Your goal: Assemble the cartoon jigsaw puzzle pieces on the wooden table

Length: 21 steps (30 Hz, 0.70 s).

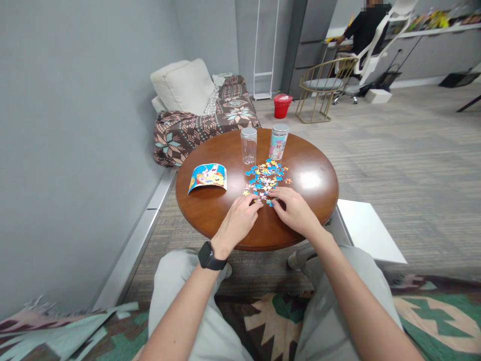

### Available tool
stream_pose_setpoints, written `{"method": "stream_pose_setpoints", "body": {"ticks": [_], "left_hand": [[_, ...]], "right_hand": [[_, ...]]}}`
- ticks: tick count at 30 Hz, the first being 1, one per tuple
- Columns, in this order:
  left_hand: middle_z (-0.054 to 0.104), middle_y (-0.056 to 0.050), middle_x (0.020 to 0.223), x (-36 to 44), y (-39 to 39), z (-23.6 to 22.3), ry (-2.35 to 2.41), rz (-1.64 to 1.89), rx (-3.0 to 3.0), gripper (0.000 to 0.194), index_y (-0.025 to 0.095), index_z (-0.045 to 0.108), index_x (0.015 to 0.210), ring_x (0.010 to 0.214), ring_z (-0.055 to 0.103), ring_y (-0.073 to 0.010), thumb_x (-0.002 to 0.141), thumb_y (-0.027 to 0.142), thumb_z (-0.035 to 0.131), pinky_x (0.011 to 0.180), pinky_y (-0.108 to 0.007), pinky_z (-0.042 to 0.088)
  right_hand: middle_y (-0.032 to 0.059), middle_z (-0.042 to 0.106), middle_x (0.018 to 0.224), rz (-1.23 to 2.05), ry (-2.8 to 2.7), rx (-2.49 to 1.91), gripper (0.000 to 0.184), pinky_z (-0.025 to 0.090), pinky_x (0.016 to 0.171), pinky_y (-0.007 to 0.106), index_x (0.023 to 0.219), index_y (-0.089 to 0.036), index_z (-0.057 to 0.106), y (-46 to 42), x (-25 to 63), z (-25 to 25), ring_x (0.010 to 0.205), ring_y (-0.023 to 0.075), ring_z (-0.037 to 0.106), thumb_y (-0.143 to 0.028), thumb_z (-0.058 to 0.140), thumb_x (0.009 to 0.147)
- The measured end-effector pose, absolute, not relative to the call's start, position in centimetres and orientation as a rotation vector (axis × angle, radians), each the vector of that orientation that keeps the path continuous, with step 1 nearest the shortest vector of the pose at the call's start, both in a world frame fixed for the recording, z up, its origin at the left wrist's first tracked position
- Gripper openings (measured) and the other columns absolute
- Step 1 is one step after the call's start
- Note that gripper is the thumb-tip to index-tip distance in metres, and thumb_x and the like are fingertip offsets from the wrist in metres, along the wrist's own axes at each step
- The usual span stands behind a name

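Observation:
A loose pile of small jigsaw puzzle pieces (266, 174), mostly blue, yellow and pink, lies on the round brown table (300, 205). At the pile's near left edge is my left hand (240, 215), its thumb and fingertips closed around a puzzle piece (258, 201). My right hand (293, 208) rests at the near right edge, thumb and index finger apart, fingertips touching the pieces. Behind the pile stand a clear lidded jar (248, 146) and a lidded jar with a picture label (278, 143). A curved picture sheet (208, 176) sits to the left.
A grey wall (75, 125) runs along the left. Past the table are a couch with a patterned cover (233, 113), a red bin (281, 106) and a gold-framed chair (323, 82). A person (366, 30) sits at the far counter. A white box-like surface (370, 228) stands at right.

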State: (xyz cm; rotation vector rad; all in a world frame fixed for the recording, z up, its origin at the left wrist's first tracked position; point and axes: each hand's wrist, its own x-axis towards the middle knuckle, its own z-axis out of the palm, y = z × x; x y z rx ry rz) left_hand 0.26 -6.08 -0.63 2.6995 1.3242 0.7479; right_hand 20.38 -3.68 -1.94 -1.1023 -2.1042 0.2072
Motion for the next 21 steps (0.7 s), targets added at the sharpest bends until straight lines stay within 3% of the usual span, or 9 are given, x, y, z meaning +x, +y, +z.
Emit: {"method": "stream_pose_setpoints", "body": {"ticks": [10,21], "left_hand": [[0.068,-0.009,0.117,0.26,-5.98,-0.72,1.361,0.736,2.706,0.026,0.016,0.067,0.106,0.113,0.064,-0.0225,0.09,0.002,0.052,0.104,-0.043,0.051],[0.067,-0.01,0.126,0.16,-5.9,-1.06,1.345,0.798,2.73,0.029,0.016,0.068,0.11,0.119,0.063,-0.0225,0.091,0.003,0.051,0.105,-0.043,0.051]], "right_hand": [[0.012,0.076,0.104,0.148,-2.064,-1.146,0.026,0.054,0.096,0.048,0.087,-0.019,0.075,-3.66,20.42,-1.91,0.104,0.0273,0.068,-0.018,0.05,0.093],[0.0125,0.071,0.106,0.111,-2.126,-1.15,0.028,0.056,0.093,0.048,0.098,-0.019,0.079,-3.9,20.41,-1.9,0.1,0.0272,0.065,-0.02,0.051,0.094]]}}
